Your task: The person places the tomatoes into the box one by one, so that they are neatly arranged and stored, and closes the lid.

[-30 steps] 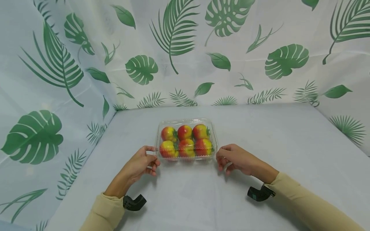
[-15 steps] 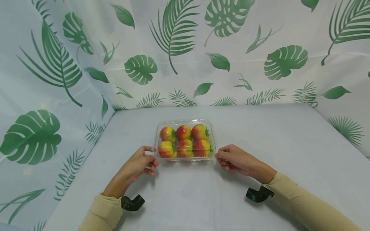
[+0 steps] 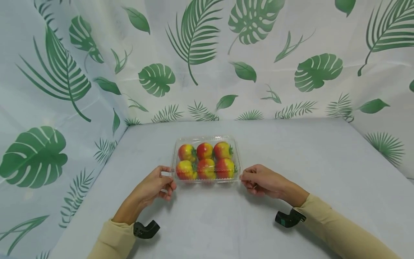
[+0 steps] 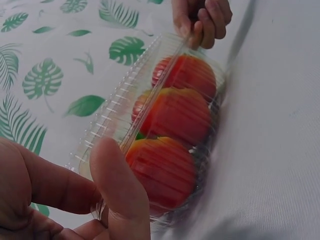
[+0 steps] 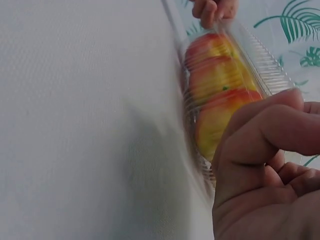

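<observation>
A clear plastic clamshell box (image 3: 207,181) lies on the white cloth, its lid down over several red-and-yellow fruits (image 3: 206,169) with green leaves, set in two rows. My left hand (image 3: 154,187) pinches the rim at the box's near left corner between thumb (image 4: 120,185) and index finger; its other fingers curl loosely below. At the near right corner, my right hand (image 3: 265,182) pinches the rim with its thumb and bent index finger. The left wrist view shows the ribbed side of the box (image 4: 117,107) and red fruit through the plastic.
A white cloth (image 3: 207,219) covers the table. Behind and to the left rise white curtains (image 3: 207,90) printed with green leaves. A black wrist camera sits at the left cuff (image 3: 146,229) and another at the right cuff (image 3: 290,218).
My right hand's fingers have drawn in and closed at the box's right corner. My left hand stays at its corner. The whole head view has shifted slightly.
</observation>
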`<state>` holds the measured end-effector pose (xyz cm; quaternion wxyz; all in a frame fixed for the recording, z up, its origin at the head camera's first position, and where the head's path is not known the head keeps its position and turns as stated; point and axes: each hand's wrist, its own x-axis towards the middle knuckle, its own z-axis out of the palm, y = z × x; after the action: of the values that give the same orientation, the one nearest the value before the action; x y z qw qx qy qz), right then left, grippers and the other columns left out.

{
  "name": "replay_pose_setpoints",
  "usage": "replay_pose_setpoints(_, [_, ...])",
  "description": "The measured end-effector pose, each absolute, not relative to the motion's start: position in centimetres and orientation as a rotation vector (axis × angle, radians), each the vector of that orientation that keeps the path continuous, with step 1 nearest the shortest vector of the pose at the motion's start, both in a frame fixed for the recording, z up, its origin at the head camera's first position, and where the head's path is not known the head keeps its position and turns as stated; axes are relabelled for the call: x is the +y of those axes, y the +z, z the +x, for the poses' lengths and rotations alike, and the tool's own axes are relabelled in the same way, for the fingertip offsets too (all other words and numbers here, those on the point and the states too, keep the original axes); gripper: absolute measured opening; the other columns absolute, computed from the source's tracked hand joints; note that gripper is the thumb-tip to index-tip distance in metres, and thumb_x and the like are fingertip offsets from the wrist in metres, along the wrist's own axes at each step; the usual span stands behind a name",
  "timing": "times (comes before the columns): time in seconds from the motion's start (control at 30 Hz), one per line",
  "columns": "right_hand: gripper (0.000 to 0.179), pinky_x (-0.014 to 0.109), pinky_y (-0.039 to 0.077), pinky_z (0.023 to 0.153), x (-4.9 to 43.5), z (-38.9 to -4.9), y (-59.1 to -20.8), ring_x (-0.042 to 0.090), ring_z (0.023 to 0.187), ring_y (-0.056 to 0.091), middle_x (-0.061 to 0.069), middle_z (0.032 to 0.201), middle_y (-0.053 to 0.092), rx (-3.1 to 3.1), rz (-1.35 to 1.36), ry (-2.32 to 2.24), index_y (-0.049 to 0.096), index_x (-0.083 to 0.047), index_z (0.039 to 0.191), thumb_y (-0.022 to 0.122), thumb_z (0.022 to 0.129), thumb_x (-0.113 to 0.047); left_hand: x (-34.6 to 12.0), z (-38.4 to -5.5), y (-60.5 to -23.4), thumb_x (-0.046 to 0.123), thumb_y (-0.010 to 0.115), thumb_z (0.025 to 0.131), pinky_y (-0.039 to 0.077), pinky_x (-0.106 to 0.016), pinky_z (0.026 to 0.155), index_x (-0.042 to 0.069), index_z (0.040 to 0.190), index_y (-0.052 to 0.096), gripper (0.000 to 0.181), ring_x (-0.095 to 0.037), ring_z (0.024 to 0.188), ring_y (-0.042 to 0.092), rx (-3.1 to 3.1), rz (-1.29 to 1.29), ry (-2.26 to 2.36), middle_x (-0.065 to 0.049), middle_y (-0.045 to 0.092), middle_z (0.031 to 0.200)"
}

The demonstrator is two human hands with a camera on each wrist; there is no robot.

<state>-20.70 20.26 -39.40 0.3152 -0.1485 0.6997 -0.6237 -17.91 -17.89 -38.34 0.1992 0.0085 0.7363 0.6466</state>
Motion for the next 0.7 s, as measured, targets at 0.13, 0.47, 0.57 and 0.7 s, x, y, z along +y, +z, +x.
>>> replay_pose_setpoints(0.13, [0.025, 0.017, 0.035, 0.046, 20.6, -20.9, -40.0, 0.009, 0.056, 0.051, 0.001, 0.068, 0.054, 1.792, -0.406, -1.643, 0.062, -0.006, 0.082, 0.057, 0.106, -0.01, -18.0, -18.0, -38.6, 0.005, 0.046, 0.111, 0.057, -0.029, 0.057, -0.004, 0.146, 0.029, 0.04, -0.017, 0.068, 0.06, 2.056, 0.017, 1.789, -0.01, 0.065, 0.085])
replay_pose_setpoints(0.47, [0.024, 0.017, 0.041, 0.047, 21.0, -21.2, -40.9, 0.01, 0.06, 0.057, 0.002, 0.072, 0.057, 1.714, -0.44, -1.657, 0.064, -0.005, 0.085, 0.056, 0.107, -0.012, -17.9, -18.0, -39.1, 0.007, 0.051, 0.104, 0.059, -0.031, 0.056, -0.002, 0.145, 0.034, 0.044, -0.021, 0.071, 0.067, 2.09, -0.036, 1.773, -0.013, 0.069, 0.087])
replay_pose_setpoints(0.57, [0.024, 0.018, 0.042, 0.047, 21.1, -21.4, -40.9, 0.011, 0.061, 0.059, 0.002, 0.074, 0.059, 1.709, -0.449, -1.651, 0.063, -0.005, 0.086, 0.056, 0.107, -0.013, -17.9, -18.1, -39.1, 0.009, 0.053, 0.1, 0.059, -0.031, 0.056, -0.002, 0.145, 0.036, 0.05, -0.021, 0.071, 0.068, 2.104, -0.048, 1.775, -0.014, 0.072, 0.09])
replay_pose_setpoints(0.7, [0.025, 0.018, 0.042, 0.047, 21.1, -21.7, -40.9, 0.011, 0.062, 0.061, 0.003, 0.075, 0.061, 1.726, -0.461, -1.637, 0.064, -0.005, 0.086, 0.057, 0.108, -0.015, -17.9, -18.2, -39.1, 0.012, 0.055, 0.097, 0.06, -0.031, 0.057, -0.002, 0.148, 0.036, 0.056, -0.021, 0.072, 0.068, 2.139, -0.054, 1.767, -0.016, 0.074, 0.096])
